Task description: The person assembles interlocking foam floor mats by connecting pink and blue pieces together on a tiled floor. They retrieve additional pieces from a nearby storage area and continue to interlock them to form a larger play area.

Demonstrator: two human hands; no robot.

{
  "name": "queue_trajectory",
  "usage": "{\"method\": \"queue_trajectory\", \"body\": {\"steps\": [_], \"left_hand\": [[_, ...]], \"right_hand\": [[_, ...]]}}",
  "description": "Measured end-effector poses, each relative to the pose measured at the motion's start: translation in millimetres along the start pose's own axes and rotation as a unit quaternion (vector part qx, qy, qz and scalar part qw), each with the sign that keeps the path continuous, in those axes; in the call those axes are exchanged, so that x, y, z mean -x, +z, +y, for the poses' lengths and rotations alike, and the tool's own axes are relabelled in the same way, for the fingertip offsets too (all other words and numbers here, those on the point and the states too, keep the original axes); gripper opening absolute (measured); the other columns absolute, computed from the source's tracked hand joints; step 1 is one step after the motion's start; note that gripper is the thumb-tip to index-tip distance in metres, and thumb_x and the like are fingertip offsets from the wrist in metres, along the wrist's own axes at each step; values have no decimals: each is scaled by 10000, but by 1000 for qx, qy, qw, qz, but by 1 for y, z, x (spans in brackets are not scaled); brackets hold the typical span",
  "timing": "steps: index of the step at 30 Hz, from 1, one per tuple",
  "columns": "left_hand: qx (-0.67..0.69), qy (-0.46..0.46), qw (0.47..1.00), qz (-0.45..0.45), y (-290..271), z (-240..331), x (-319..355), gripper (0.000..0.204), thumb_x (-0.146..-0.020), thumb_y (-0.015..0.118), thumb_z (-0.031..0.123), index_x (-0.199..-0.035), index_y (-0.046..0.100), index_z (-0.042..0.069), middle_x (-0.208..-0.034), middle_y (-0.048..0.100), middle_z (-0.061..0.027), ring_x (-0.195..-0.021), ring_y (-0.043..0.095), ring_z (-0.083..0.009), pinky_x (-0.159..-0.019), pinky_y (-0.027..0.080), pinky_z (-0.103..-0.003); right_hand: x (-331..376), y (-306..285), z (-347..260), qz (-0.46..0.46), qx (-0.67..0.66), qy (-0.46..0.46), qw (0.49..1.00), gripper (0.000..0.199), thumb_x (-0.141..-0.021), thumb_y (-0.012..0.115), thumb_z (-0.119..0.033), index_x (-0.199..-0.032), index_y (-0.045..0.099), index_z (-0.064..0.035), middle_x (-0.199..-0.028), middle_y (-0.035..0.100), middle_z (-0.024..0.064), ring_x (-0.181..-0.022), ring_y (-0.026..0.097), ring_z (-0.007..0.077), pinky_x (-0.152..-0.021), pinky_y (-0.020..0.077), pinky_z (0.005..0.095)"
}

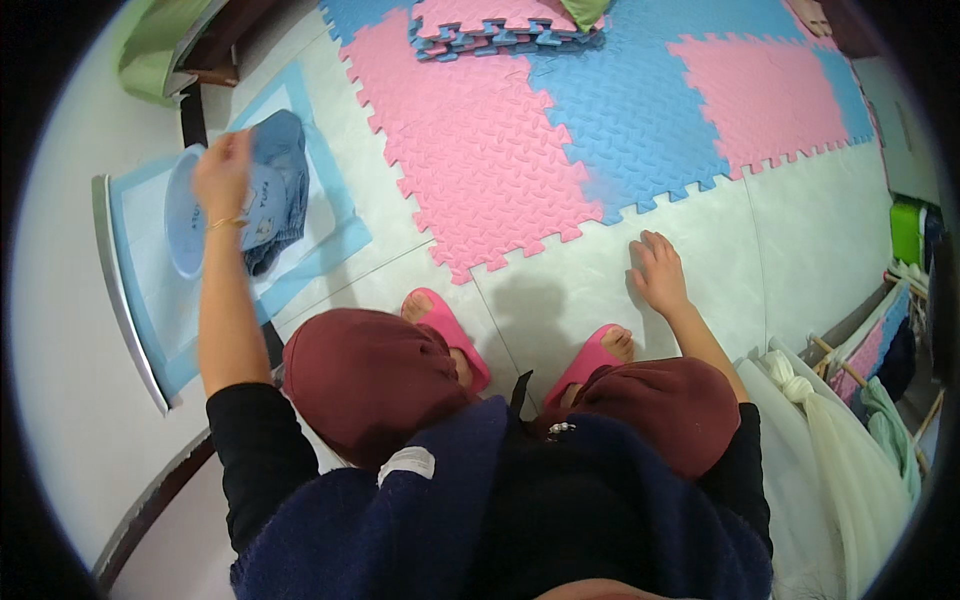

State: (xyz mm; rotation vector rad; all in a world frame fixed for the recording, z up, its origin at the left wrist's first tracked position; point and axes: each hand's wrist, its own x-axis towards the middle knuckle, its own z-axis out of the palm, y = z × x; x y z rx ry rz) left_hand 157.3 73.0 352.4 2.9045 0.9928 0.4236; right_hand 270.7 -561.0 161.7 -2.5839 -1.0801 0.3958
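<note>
My left hand (222, 178) is at the left, over the rim of a light blue plastic tub (184, 225) with a printed side. Motion blurs its fingers, so I cannot make out whether they grip the rim. Against the tub's right side lies a blue denim garment (284, 150); the part behind my hand and the tub is hidden. Both rest on a white pad with a light blue border (345, 235). On the right, my right hand (657, 275) is low by the pale tiled floor, fingers spread, holding nothing.
Pink and blue interlocking foam mats (480, 170) cover the far floor, with a stack of mats (490, 38) on top. A white wall or panel (60, 300) borders the left. Cloths hang on a wooden rack (850, 375) at the right. My feet wear pink slippers (455, 335).
</note>
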Motion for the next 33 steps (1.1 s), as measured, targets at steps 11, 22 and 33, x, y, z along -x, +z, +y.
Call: {"method": "queue_trajectory", "body": {"steps": [11, 22, 33], "left_hand": [[-63, 388, 836, -383, 170, 287, 9, 805, -799, 581, 497, -1383, 297, 21, -1444, 296, -169, -1341, 267, -325, -1089, 254, -412], [43, 400, 811, -424, 203, 492, 102, 1015, -673, 732, 462, -1457, 170, 144, -1514, 82, -177, -1401, 17, -347, -1100, 49, -535], [47, 323, 809, -490, 217, 720, 120, 1078, -681, 719, 490, -1470, 42, 206, -1532, -8, -120, -1401, -46, -352, -1063, -31, -608]], "right_hand": [[4, 16, 24, -84, 2, 282, 956, 326, -736, 648, -334, -868, 586, -43, -967, 551, 144, -962, 520, 335, -757, 475, 457], [51, -72, 114, -295, 26, 455, 840, 773, -579, 787, -524, -1095, 567, 8, -1133, 558, 185, -1087, 492, 330, -845, 458, 449], [65, -73, 125, -363, -53, 419, 831, 698, -626, 747, -416, -1124, 520, 16, -1160, 499, 206, -1108, 439, 310, -855, 428, 470]]}}
